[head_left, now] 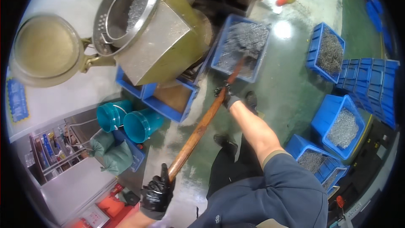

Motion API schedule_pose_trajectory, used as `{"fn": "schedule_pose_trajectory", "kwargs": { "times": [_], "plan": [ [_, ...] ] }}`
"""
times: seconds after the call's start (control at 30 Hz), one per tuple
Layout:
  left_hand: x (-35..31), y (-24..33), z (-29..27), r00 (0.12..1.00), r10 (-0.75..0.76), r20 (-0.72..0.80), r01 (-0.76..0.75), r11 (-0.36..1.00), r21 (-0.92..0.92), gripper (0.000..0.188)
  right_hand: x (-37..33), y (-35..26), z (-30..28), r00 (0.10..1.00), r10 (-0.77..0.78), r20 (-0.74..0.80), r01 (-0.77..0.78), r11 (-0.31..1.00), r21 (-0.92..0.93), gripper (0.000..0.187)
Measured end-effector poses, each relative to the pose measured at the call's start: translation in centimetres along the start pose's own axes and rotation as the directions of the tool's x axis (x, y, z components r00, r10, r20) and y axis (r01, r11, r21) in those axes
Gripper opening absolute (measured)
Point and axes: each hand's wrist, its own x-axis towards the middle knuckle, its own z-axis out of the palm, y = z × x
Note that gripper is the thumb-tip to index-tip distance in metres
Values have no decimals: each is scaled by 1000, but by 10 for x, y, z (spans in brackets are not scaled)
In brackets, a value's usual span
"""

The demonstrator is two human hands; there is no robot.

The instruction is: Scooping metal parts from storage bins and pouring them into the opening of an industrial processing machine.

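The scene is brightly and evenly lit from overhead. A white patch of glare sits on the glossy green floor (291, 84) just right of the blue crate of metal parts (241, 47), with softer sheen streaking below it. Shadows are faint and short. Fisheye distortion bends the straight edges around that crate, and black corners frame the circular view. Detail softens toward the rim; the centre is fairly sharp.

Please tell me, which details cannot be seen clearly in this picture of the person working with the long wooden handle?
- Tool head: the wooden handle ends buried in metal pieces in the blue crate, head view.
- Metal pieces: too small to identify.
- Left hand: black glove covers it; forearm cut by lower edge.
- Right hand: small, gloved, fingers unclear.
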Motion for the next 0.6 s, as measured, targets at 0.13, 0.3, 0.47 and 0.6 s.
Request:
{"fn": "schedule_pose_trajectory", "kwargs": {
  "times": [0.13,0.3,0.47,0.6],
  "plan": [
    [-12,33,65,980,-120,158,148,972,-182,63,-12,10,5,977,209,-33,-211,974,-77,39],
    [-26,88,140,876,-148,460,404,746,-529,44,33,-5,-64,996,57,-61,-64,990,-124,30],
    [-31,151,207,791,-94,605,552,536,-639,30,116,-33,-118,997,-68,-42,65,995,-74,24],
    [-17,195,252,773,-100,626,615,355,-704,26,144,-49,-140,991,-100,-84,66,937,-343,18]
  ]
}}
